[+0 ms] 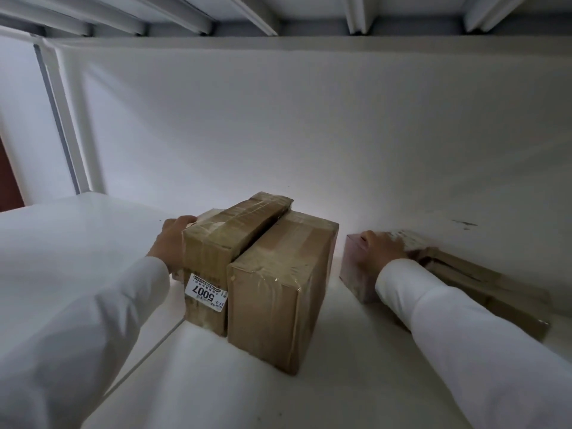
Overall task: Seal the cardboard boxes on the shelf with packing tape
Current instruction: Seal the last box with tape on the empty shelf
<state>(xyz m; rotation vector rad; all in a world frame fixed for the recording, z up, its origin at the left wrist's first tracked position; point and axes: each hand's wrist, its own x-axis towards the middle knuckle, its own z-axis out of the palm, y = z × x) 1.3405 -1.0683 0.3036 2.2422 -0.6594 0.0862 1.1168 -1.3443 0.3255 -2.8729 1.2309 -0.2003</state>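
- The white shelf [77, 249] fills the lower part of the view, with a white back wall [278, 125] behind it and the ribbed underside of an upper shelf [278, 13] overhead.
- Two white sleeves [77, 329] reach in from the bottom corners, one on each side.
- The large cardboard box [278, 292] stands near the middle of the shelf, wrapped in glossy clear tape with a brown strip along its top.
- The labelled cardboard box [210, 258] sits against the large one's left side, touching it; it is also taped over, and a white label [205, 292] printed "5007" is on its near face.
- A flat brown carton [495, 289] lies at the right by the wall, partly hidden by the right arm.
- A small pinkish box [356, 270] stands just in front of that carton, well apart from the middle pair.
- The left hand [171, 243] lies against the labelled box's left side, fingers bent over its far top corner, holding it.
- The right hand [383, 246] rests on top of the pinkish box, fingers curled down over its far edge, gripping it.
- No roll of packing tape can be made out.
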